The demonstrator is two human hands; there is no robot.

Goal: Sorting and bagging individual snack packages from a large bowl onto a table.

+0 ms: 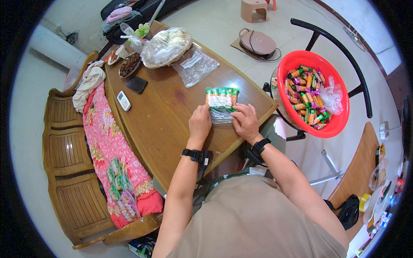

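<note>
While both hands, left hand [200,121] and right hand [245,121], press flat, fingers closed, on the clear snack bag [221,103] near the table's [163,116] right edge, it looks light, soft, slippery; best gripped by its edges.

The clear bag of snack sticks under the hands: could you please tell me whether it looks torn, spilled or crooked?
Nothing stands out. The bag lies flat on the table, sticks side by side inside, both hands pressing its near edge.

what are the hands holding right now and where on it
Both hands, left hand and right hand, press the near end of a clear bag of snack packets on the table.
</note>
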